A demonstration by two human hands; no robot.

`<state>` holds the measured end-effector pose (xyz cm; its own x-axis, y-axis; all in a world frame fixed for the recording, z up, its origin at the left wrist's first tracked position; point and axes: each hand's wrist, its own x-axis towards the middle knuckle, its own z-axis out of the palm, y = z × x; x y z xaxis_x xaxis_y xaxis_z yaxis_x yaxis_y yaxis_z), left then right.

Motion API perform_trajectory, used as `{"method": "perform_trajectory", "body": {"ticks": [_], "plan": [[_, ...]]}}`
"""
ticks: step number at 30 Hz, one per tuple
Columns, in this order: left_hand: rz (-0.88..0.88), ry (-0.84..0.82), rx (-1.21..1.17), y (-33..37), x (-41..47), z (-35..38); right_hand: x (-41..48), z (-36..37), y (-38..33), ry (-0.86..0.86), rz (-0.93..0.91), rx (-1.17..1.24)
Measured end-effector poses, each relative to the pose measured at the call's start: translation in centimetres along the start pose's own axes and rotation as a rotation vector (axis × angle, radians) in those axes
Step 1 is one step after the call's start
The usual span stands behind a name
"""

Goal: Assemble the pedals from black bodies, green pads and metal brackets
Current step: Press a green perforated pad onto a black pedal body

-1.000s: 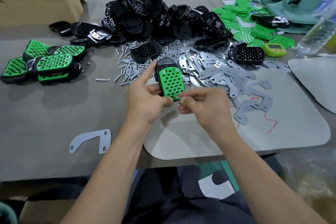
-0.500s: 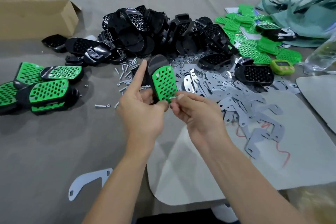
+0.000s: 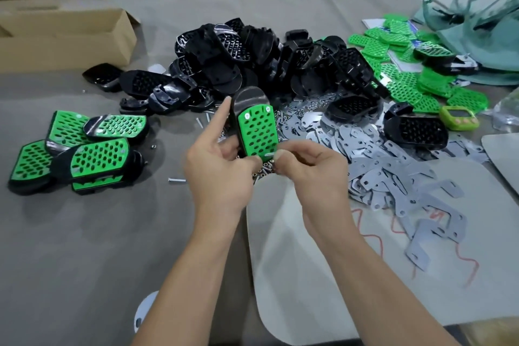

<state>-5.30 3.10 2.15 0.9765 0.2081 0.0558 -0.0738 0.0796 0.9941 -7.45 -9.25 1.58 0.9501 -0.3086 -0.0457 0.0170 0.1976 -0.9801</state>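
Since a second earlier you had brought the half-built pedal [image 3: 257, 132], a glossy black plastic body with a perforated green pad on its face, upright and square to you; two screw heads showed at the pad's top corners; your left hand [image 3: 222, 174] gripped its left side, forefinger straight up along the edge; your right hand [image 3: 311, 174] had closed in and pinched the pad's lower right corner, though whether a screw sat between the fingertips I could not tell; I judged the lower fixings were next.

Finished green-and-black pedals [image 3: 92, 149] lay well to your left; the heap of black plastic bodies [image 3: 252, 59] sat behind, loose green perforated pads [image 3: 407, 78] far right, flat grey metal brackets [image 3: 393, 177] just beside your right hand; small steel screws [image 3: 177, 180] lay scattered under the pedal, near a pale grey mat [image 3: 309, 261]; nothing blocked your fingers.
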Motion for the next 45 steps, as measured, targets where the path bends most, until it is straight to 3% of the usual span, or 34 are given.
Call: {"method": "perform_trajectory", "body": {"ticks": [3, 6, 8, 18, 25, 29, 31, 33, 36, 40, 45], "plan": [[-0.094, -0.007, -0.184, 0.0, 0.0, -0.1, 0.3, 0.1, -0.1, -0.049, 0.121, 0.055], [-0.146, -0.024, -0.26, 0.1, 0.1, -0.3, 0.7, 0.0, -0.8, -0.3, 0.273, 0.195], [-0.157, -0.045, -0.272, 0.3, 0.2, -0.2, 1.1, -0.1, -1.2, -0.39, 0.254, 0.196], [-0.104, 0.021, -0.242, 0.7, 0.6, 1.1, 2.9, -1.3, -1.9, -0.491, 0.124, 0.033], [-0.025, 0.029, -0.206, 1.2, -0.1, 2.9, 4.8, -3.5, -3.3, -0.621, 0.209, 0.13], [-0.045, 0.071, -0.189, 0.8, 0.4, 3.3, 4.3, -2.7, -3.2, -0.548, 0.121, -0.033], [-0.046, 0.095, -0.185, 0.7, 0.5, 3.3, 3.7, -2.2, -3.2, -0.346, 0.05, -0.25], [-0.043, 0.117, -0.174, 0.5, 0.5, 3.3, 2.9, -2.1, -3.2, -0.124, -0.162, -0.556], [-0.02, 0.129, -0.122, 0.3, 0.4, 3.3, 2.2, -1.7, -3.2, -0.078, -0.401, -0.79], [0.023, 0.172, -0.031, 0.1, 0.1, 3.2, 2.3, -0.9, -3.1, -0.12, -0.297, -0.939], [0.181, 0.208, 0.207, 0.1, -1.1, 3.2, 2.5, -0.2, -2.5, -0.06, -0.109, -0.642]]}}
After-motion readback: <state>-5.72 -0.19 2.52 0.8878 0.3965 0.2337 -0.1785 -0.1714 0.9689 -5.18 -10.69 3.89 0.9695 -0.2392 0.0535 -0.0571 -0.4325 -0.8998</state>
